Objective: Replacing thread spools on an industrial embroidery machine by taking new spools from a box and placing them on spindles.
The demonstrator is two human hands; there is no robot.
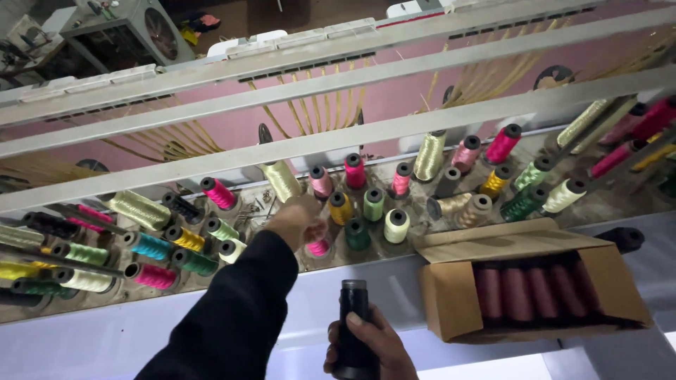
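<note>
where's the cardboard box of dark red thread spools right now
In the head view the open cardboard box sits at lower right on the pale ledge, just below the rack of coloured spools and right of the right hand holding a black spool.

I stand in an embroidery workshop: rows of coloured thread spools under metal rails, pink cloth behind.

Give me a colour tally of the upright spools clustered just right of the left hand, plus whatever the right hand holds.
Pink spools: 4, one partly under the left hand
Green spools: 3
Yellow spool: 1
Black spool in the right hand: 1
Total: 9
</note>
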